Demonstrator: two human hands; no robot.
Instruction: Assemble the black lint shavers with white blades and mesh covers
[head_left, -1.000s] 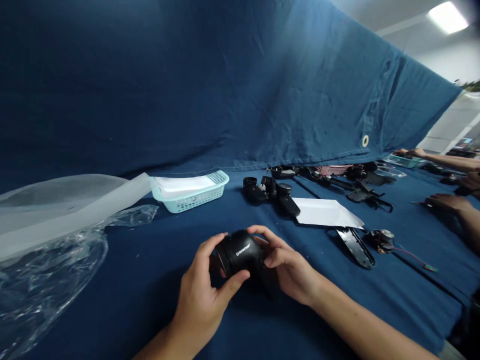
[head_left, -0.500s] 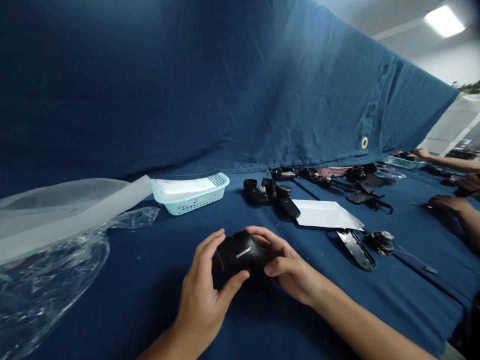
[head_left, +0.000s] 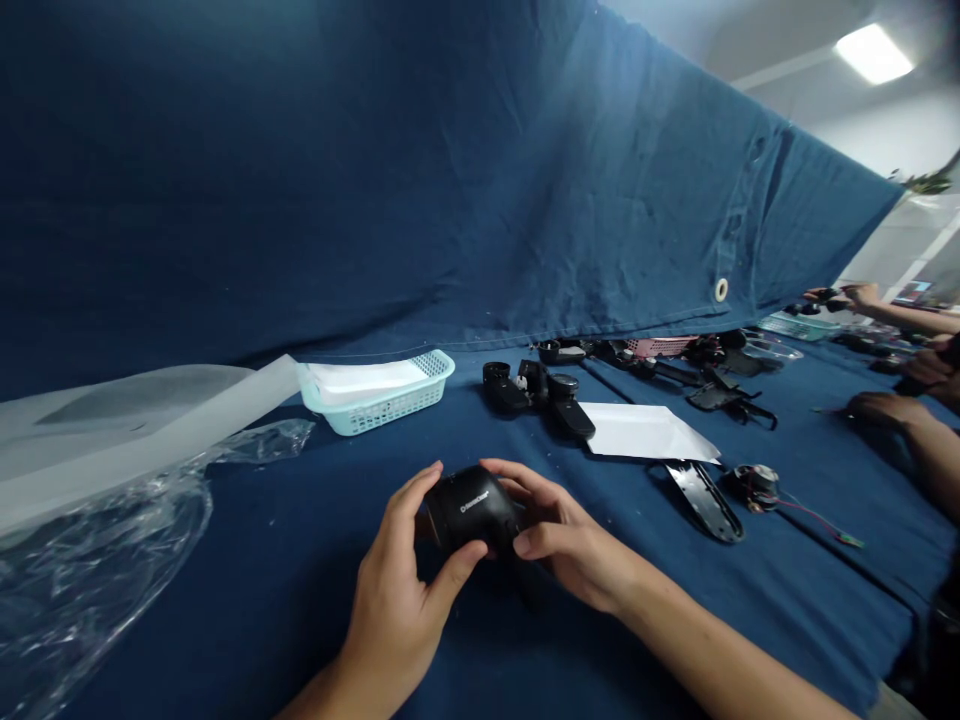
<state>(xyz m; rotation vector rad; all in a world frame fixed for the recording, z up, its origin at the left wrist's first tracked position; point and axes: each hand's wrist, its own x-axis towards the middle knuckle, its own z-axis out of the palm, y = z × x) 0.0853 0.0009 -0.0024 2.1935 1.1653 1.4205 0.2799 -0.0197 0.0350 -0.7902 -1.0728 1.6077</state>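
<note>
Between my two hands is a black rounded device (head_left: 474, 508) with small white lettering on its upper side. My left hand (head_left: 409, 580) wraps round its left end, thumb along the near side. From the right, my right hand (head_left: 559, 530) grips the other end, fingers behind and thumb in front. A dark part of the device extends down below my right thumb, hard to make out against the blue cloth. Beyond my hands stand several black device parts (head_left: 571, 417), beside a white sheet of paper (head_left: 646, 432).
A light-blue basket (head_left: 390, 408) with white paper stands at the back. Clear plastic (head_left: 142, 540) lies at left. At right are a black shell (head_left: 705, 500), a motor with wires (head_left: 757, 485), a pink basket (head_left: 660, 346) and another person's hands (head_left: 892, 410).
The view has shifted slightly. My hands still hold the black device, which is turned a little. At the far right, another person's hands have moved, with a dark object raised in one.
</note>
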